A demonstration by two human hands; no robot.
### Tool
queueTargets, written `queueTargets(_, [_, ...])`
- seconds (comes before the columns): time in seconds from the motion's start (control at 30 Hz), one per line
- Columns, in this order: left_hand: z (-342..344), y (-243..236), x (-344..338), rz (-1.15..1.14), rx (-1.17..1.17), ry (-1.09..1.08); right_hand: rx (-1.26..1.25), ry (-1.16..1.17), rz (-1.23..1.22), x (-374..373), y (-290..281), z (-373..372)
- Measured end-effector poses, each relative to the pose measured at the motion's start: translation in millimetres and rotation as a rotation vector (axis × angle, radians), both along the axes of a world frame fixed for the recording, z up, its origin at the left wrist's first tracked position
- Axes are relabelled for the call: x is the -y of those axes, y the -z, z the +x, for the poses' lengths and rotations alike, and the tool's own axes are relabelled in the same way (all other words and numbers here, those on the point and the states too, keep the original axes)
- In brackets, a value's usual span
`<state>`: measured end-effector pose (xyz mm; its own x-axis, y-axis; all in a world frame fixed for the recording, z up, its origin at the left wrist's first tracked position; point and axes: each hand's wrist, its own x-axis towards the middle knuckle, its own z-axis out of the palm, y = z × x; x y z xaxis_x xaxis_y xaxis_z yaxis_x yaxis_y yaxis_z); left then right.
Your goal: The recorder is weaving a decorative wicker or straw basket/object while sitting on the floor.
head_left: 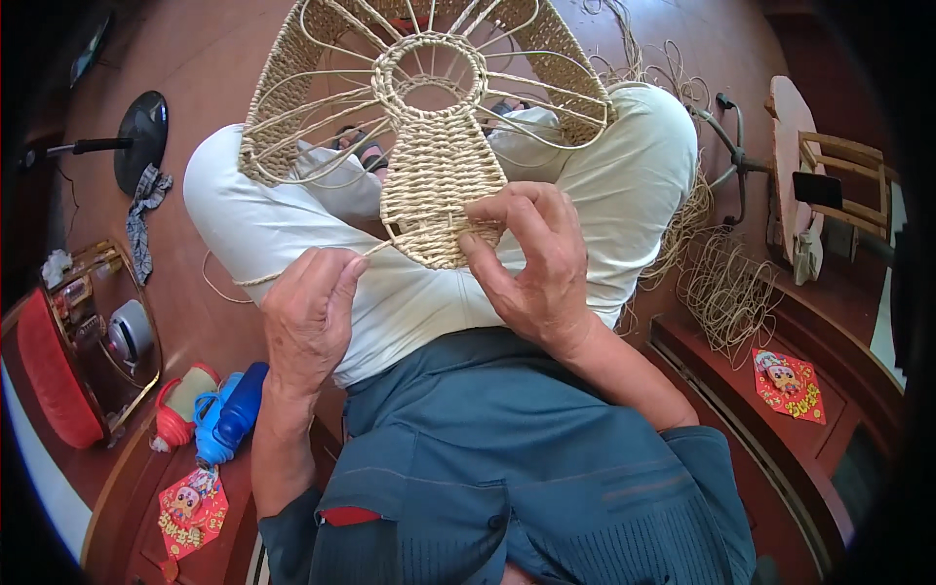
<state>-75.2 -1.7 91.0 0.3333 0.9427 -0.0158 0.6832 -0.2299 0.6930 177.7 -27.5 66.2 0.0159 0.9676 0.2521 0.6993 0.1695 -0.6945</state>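
the woven piece (444,161) lies over our lap, its wide frame above the knees of our white trousers (634,146) and its narrow end toward us. the fingers of our left hand (307,307) are pinched on a cord (375,248), which runs taut to the left edge of that narrow end. our right hand (541,258) has thumb and forefinger on the weave near the tip's right side; we cannot tell whether they grip a strand. tangled cord (726,292) lies to our right, a blue bottle (239,409) to our left.
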Motion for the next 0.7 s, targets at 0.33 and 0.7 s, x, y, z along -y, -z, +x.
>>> queueTargets(0.33, [-4,-6,-10,0.053,-0.023,0.086,0.07,-0.032,0.033,1,0,1])
queueTargets(0.7, [14,-45,-35,0.108,-0.053,0.224,0.039,-0.226,0.118,-28,-8,-28])
